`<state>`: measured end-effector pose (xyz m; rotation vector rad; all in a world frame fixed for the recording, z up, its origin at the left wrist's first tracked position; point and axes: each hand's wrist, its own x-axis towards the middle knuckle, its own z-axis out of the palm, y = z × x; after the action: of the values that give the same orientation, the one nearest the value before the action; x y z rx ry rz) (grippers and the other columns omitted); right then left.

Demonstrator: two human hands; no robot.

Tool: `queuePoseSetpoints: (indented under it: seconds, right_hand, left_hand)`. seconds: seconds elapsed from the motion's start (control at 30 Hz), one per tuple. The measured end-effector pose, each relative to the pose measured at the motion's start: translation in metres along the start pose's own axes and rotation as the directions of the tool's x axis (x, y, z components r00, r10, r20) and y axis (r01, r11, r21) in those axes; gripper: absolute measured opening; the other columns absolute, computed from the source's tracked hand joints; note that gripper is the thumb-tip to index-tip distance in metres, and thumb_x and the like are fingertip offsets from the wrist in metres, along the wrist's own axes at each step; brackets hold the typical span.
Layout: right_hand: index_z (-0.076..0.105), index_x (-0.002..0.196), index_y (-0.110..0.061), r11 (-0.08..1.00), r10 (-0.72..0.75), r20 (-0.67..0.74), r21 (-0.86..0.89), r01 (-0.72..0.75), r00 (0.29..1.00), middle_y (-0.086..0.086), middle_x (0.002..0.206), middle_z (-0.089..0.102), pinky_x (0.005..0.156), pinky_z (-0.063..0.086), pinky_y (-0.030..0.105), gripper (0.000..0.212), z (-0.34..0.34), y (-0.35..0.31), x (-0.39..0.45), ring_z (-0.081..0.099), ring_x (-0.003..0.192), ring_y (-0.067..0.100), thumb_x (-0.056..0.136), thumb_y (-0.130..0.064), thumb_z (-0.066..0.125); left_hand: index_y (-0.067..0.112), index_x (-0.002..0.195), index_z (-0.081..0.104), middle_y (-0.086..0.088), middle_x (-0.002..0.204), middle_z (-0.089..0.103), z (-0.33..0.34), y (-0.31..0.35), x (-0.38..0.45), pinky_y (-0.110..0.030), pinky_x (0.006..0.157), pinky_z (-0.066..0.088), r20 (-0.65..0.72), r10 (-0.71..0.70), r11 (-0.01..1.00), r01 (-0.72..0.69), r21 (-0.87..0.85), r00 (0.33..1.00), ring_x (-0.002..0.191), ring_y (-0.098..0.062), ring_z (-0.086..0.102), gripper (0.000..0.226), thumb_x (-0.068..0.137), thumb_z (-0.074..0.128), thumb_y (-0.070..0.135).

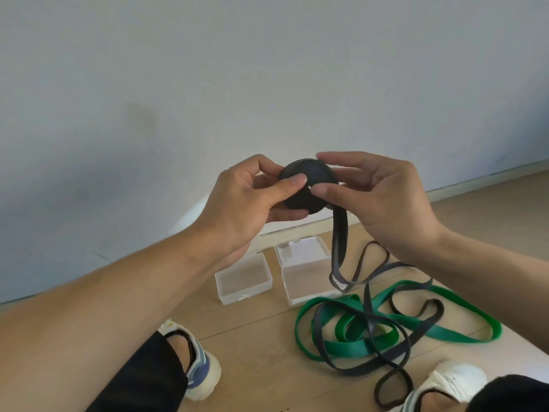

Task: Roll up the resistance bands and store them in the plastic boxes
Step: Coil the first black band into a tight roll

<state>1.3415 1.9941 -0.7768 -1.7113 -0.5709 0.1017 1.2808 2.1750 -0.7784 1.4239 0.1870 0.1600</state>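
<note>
Two hands fill the middle of my feed, raised in front of a pale wall (267,69) and above a wood-plank floor (255,331). On the floor, right of centre, I see a green resistance band (350,346) lying in wide loops, with the loose length of a black resistance band (368,319) crossing over it several times. Two clear plastic boxes stand side by side near the wall: the left box (243,281) is open-topped, and the right box (309,288) has its hinged lid (303,251) tipped back. The left hand (246,200) curls round a tight black roll (307,187), thumb pressed on its face. The right hand (383,191) pinches the roll's other side, fingers over the top and thumb near the centre. From the roll, the band's tail hangs down to the floor beside the right box. A white sneaker (196,367) shows at lower left, another (451,382) at lower right.
</note>
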Motion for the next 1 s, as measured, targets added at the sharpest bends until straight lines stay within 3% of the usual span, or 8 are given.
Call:
queuePoseSetpoints:
  seconds: [0.13,0.27,0.33,0.53,0.7,0.83,0.93,1.0]
  right_hand:
    - [0.074,0.102,-0.022,0.998,0.064,-0.027,-0.023,-0.064,0.998,-0.005,0.088,0.081,0.076,0.065,0.033,0.027,-0.003,0.008,0.003,0.078,0.079,0.018,0.077,-0.016,0.085]
    - [0.08,0.104,-0.025,0.975,0.042,0.111,-0.22,-0.016,0.993,-0.019,0.088,0.079,0.08,0.058,0.014,0.025,-0.005,0.007,-0.003,0.075,0.083,-0.004,0.082,-0.015,0.083]
    - [0.079,0.107,-0.03,0.956,0.051,0.175,-0.292,0.003,0.983,-0.028,0.088,0.076,0.074,0.052,0.005,0.025,-0.002,0.008,-0.009,0.071,0.083,-0.011,0.085,-0.017,0.082]
    - [0.077,0.112,-0.028,0.986,0.026,0.078,-0.169,-0.013,0.997,-0.022,0.094,0.077,0.082,0.056,0.012,0.031,-0.002,0.015,-0.015,0.073,0.089,-0.004,0.085,-0.013,0.08]
    - [0.063,0.092,-0.01,0.996,0.072,0.004,-0.056,-0.072,0.997,0.001,0.086,0.081,0.085,0.061,0.043,0.023,-0.006,0.015,-0.012,0.078,0.084,0.021,0.08,-0.013,0.083]
    - [0.06,0.087,-0.012,0.995,0.096,0.014,-0.03,-0.095,0.995,0.011,0.084,0.08,0.087,0.056,0.06,0.028,-0.004,0.014,-0.012,0.073,0.086,0.041,0.078,-0.02,0.085]
    - [0.062,0.084,-0.011,0.99,0.101,0.029,-0.099,-0.098,0.994,0.007,0.08,0.08,0.085,0.058,0.053,0.023,-0.005,0.013,-0.013,0.075,0.081,0.034,0.08,-0.016,0.084]
    - [0.066,0.083,-0.018,0.966,0.091,0.081,-0.25,-0.068,0.993,-0.002,0.08,0.08,0.079,0.061,0.037,0.018,-0.006,0.01,-0.015,0.076,0.076,0.015,0.081,-0.016,0.084]
  left_hand:
    - [0.003,0.095,0.062,-0.016,0.097,0.077,0.001,-0.009,0.002,-0.039,0.074,0.064,0.018,-0.049,0.999,0.048,0.016,0.999,0.087,-0.031,0.078,0.011,0.092,0.07,0.011]
    - [0.016,0.102,0.066,-0.005,0.091,0.078,-0.008,-0.014,0.002,-0.044,0.067,0.065,0.15,-0.049,0.886,-0.026,0.463,0.988,0.089,-0.019,0.077,0.021,0.088,0.075,0.029]
    - [0.016,0.097,0.069,-0.004,0.089,0.079,-0.009,-0.015,0.001,-0.044,0.066,0.065,0.201,-0.04,0.832,-0.079,0.55,0.979,0.085,-0.018,0.077,0.019,0.085,0.077,0.029]
    - [0.007,0.095,0.068,-0.011,0.089,0.08,-0.005,-0.018,-0.001,-0.043,0.076,0.065,0.161,-0.053,0.953,0.002,0.302,0.986,0.085,-0.027,0.079,0.015,0.086,0.073,0.018]
    - [0.004,0.096,0.064,-0.014,0.096,0.079,-0.002,-0.017,-0.003,-0.043,0.082,0.064,0.066,-0.057,0.989,0.047,0.14,0.996,0.09,-0.029,0.078,0.009,0.092,0.068,0.01]
    - [0.005,0.095,0.059,-0.021,0.105,0.075,-0.003,-0.022,-0.008,-0.048,0.087,0.061,0.079,-0.073,0.997,0.07,0.037,0.994,0.098,-0.036,0.075,0.009,0.094,0.064,0.012]
    - [0.007,0.099,0.058,-0.017,0.111,0.074,-0.001,-0.021,-0.009,-0.049,0.09,0.061,0.115,-0.129,0.991,0.123,0.051,0.985,0.104,-0.033,0.074,0.009,0.096,0.064,0.013]
    - [0.016,0.106,0.06,-0.002,0.11,0.075,-0.002,-0.019,-0.011,-0.042,0.086,0.063,0.138,-0.109,0.951,0.062,0.303,0.984,0.099,-0.02,0.075,0.023,0.091,0.073,0.026]
